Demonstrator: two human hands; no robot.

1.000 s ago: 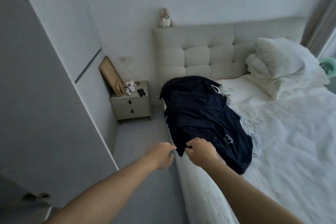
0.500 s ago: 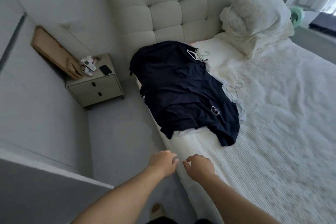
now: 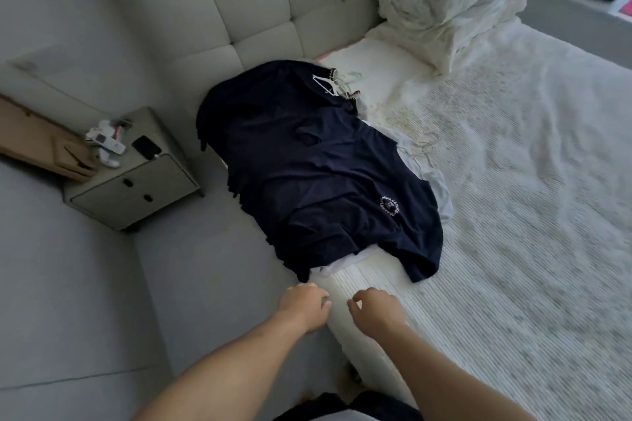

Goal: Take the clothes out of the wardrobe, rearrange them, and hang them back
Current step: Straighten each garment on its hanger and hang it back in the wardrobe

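A pile of clothes lies on the left edge of the bed, topped by a navy T-shirt with a round white logo. White hangers stick out at the top of the pile, and pale garments peek out beneath it on the right. My left hand and my right hand hover just below the shirt's hem, over the mattress edge. Their fingers are loosely curled and hold nothing. Neither hand touches the clothes.
A grey nightstand with a phone and small items stands left of the bed, a brown board leaning beside it. Pillows are stacked at the tufted headboard. Grey floor runs between bed and wall.
My hands let go of the navy shirt's hem and drew back toward me. The view tilted down and closer to the bed.
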